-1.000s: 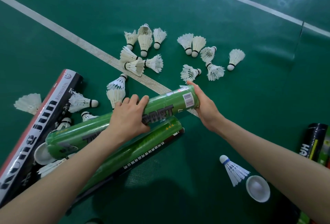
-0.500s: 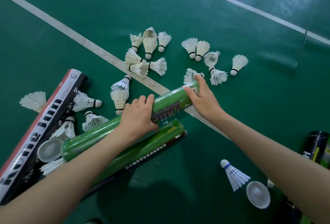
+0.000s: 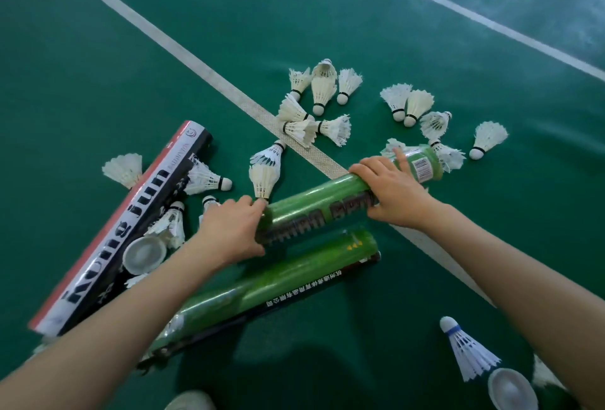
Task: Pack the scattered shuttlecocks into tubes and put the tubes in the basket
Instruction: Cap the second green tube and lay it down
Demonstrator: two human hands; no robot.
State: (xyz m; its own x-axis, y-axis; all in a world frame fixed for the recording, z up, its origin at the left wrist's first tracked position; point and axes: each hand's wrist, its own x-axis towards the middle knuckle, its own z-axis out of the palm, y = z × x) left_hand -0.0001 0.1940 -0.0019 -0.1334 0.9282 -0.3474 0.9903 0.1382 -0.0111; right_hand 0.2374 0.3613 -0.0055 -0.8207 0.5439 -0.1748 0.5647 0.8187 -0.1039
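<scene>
Gripping tube (image 3: 314,200) | left hand (image 3: 229,233), right hand (image 3: 396,193) fingers curled | green court (image 3: 163,82), white line (image 3: 183,49)

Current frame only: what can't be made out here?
- Head view: the basket is nowhere in frame.
- Held green tube: near end covered by the left hand, so capped or open is unclear.
- Its lettering: partly hidden by the right hand, blurred.
- White cap, bottom right: cut off by the frame edge.
</scene>
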